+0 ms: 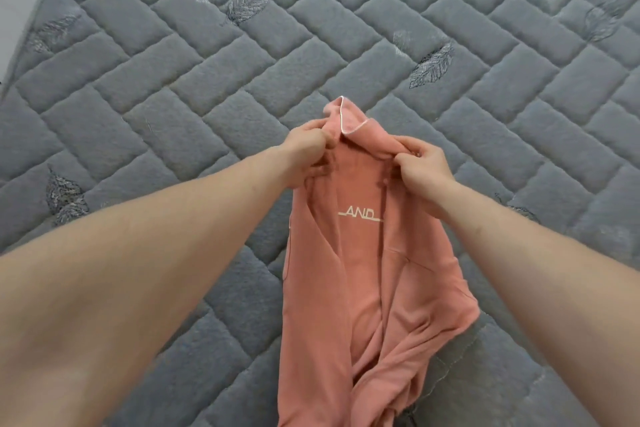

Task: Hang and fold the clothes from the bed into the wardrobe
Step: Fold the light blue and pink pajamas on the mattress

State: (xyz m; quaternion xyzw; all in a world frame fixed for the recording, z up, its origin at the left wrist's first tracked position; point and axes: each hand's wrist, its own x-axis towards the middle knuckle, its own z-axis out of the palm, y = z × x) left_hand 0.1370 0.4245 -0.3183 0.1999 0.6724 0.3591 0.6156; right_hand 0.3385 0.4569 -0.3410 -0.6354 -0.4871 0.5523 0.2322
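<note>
Both hands are pinching the top of the pink top (360, 270) over the grey bed (173, 80), left hand (310, 146) and right hand (420, 161) level at either side of the collar, so it hangs lengthwise straight toward me.

Pink garment (363, 270) in both hands, over grey mattress (173, 62)

"and" on pink garment (360, 253)
</note>
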